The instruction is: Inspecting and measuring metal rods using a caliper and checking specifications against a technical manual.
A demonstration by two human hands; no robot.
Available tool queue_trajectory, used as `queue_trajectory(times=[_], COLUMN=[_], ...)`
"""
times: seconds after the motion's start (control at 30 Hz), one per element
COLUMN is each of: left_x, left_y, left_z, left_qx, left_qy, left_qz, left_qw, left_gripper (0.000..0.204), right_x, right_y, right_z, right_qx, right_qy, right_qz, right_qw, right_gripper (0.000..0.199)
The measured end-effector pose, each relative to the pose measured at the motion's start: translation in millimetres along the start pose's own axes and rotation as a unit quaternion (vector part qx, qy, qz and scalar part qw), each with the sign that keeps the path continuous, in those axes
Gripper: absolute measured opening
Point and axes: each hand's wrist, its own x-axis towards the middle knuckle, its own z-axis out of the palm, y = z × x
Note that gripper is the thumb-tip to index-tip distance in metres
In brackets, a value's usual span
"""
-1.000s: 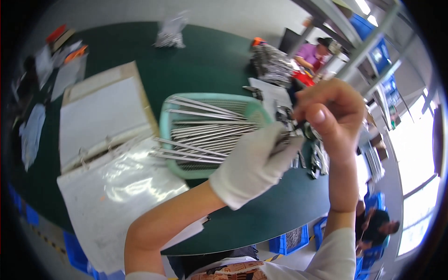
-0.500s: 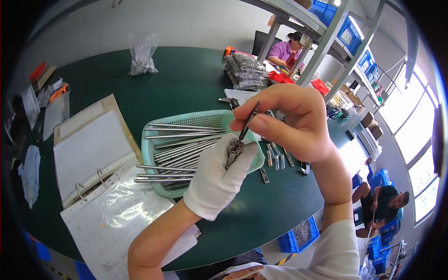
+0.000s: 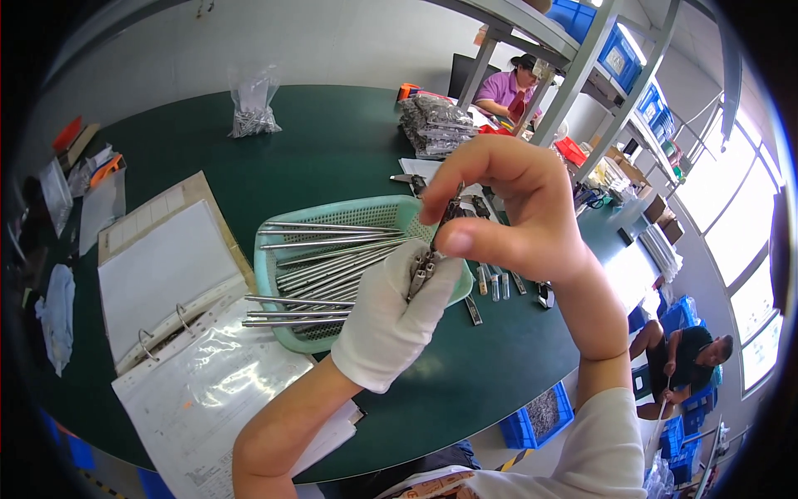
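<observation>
Head camera is showing the gloved left hand (image 3: 391,320) closing its fingers around a small bundle of metal parts (image 3: 422,268), holding them just above the near rim of a teal plastic basket (image 3: 270,283). Right hand (image 3: 515,212), bare, is pinching a thin dark metal piece (image 3: 453,204) between thumb and forefinger, directly over that bundle. Long steel rods (image 3: 320,258) are lying across the basket on the green table (image 3: 332,150). An open ring binder (image 3: 174,291) is lying left of it.
</observation>
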Motion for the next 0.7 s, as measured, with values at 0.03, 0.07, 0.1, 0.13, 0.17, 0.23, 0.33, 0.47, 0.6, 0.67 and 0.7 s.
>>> queue_trajectory(times=[0.03, 0.07, 0.1, 0.13, 0.17, 0.23, 0.33, 0.47, 0.6, 0.67, 0.7], left_x=[0, 0, 0, 1, 0, -1, -1, 1, -1, 0, 0], left_y=[-2, -2, -2, -2, -1, 2, -2, -2, -1, 1, 0], left_z=[-1, -2, -3, -3, -3, -3, -2, -1, -4, -1, -1], left_qx=[0.001, 0.002, -0.002, -0.007, -0.007, -0.002, 0.029, -0.017, 0.010, 0.008, -0.010], left_qy=[0.009, 0.010, 0.005, 0.001, 0.001, -0.009, 0.001, -0.001, -0.015, -0.020, -0.010], left_qz=[0.012, 0.012, -0.002, -0.016, -0.016, -0.022, -0.005, -0.003, -0.017, -0.023, -0.010], left_qw=[1.000, 1.000, 1.000, 1.000, 1.000, 1.000, 1.000, 1.000, 1.000, 0.999, 1.000], left_gripper=[0.022, 0.022, 0.023, 0.023, 0.023, 0.024, 0.024, 0.024, 0.023, 0.023, 0.022], right_x=[0, -1, -2, -4, -3, 0, 0, -4, -2, -2, -2], right_y=[1, 0, -2, -3, -3, -2, 1, -6, 0, -2, 0], right_z=[4, 5, 5, 4, 0, -9, 1, 1, -3, -1, 2], right_qx=[0.062, 0.064, 0.082, 0.100, 0.100, -0.047, 0.012, 0.145, -0.024, -0.013, 0.059], right_qy=[0.020, 0.020, 0.019, 0.018, 0.018, -0.043, -0.004, 0.034, -0.010, -0.003, -0.002], right_qz=[-0.001, -0.002, 0.021, 0.044, 0.044, 0.023, -0.003, 0.093, -0.003, 0.001, 0.027], right_qw=[0.998, 0.998, 0.996, 0.994, 0.994, 0.998, 1.000, 0.984, 1.000, 1.000, 0.998], right_gripper=[0.016, 0.016, 0.017, 0.017, 0.017, 0.016, 0.017, 0.020, 0.017, 0.016, 0.017])
